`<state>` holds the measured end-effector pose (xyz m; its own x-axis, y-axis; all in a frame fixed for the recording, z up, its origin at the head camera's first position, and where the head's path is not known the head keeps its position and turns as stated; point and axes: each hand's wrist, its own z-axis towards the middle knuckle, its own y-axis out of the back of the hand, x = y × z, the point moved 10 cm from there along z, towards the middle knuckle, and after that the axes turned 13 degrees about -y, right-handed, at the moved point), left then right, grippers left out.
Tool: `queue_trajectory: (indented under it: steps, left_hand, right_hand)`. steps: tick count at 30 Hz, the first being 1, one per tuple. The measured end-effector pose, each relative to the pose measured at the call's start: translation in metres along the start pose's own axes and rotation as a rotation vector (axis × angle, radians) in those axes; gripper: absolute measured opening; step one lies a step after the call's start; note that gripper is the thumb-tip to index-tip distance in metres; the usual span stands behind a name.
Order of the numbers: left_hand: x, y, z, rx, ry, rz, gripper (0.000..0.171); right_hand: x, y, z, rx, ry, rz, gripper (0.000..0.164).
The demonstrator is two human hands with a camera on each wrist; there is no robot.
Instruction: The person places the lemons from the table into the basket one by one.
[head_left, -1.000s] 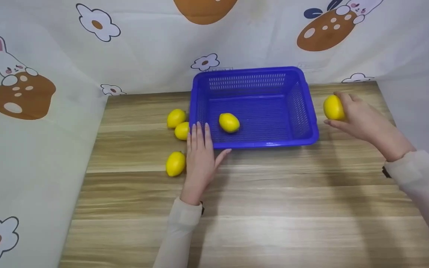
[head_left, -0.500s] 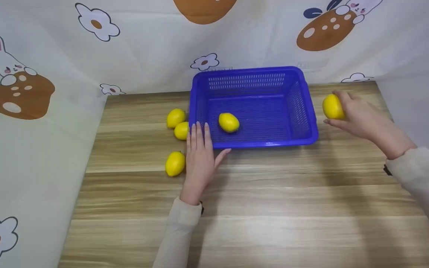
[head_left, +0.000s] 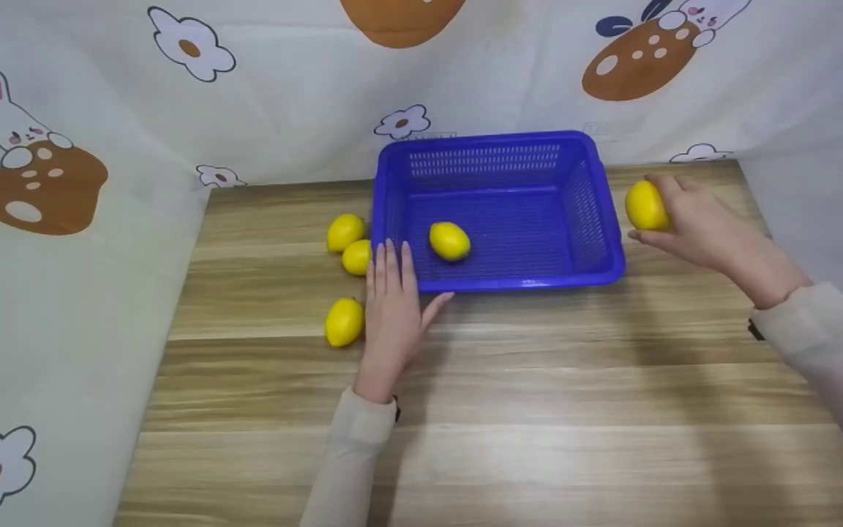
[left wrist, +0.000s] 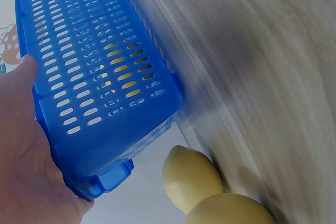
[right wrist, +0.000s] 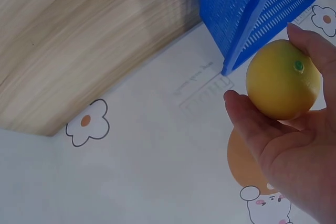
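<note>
My right hand holds a yellow lemon between thumb and fingers, just off the right side of the blue plastic basket. In the right wrist view, the held lemon shows a green stem spot. My left hand rests on the basket's near left corner, its fingers straight over the rim and the thumb spread out to the side. Inside the basket, near that hand, lies one lemon. The left wrist view shows the slotted basket wall beside the palm.
Two lemons, one farther back and one by the basket wall, lie left of the basket. A third lemon lies beside my left hand. The wooden table meets a printed cloth along its back edge.
My right hand has shifted slightly left and up in the head view, bringing the lemon a little closer to the basket. The left hand, basket and other lemons have stayed put.
</note>
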<state>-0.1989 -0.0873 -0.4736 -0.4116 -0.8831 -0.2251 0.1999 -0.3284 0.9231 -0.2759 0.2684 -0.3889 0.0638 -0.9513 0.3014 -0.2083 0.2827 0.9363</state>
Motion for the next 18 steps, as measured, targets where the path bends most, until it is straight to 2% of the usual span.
queue_trajectory:
  steps: [8, 18]
  left_hand:
    - [-0.001, 0.001, 0.000, 0.002, 0.001, 0.001, 0.097]
    - [0.001, -0.003, 0.001, 0.063, 0.028, -0.005, 0.099]
  right_hand:
    - [0.009, 0.001, 0.004, -0.023, 0.021, 0.009, 0.081]
    - [0.018, -0.001, 0.008, -0.007, 0.039, 0.025, 0.081]
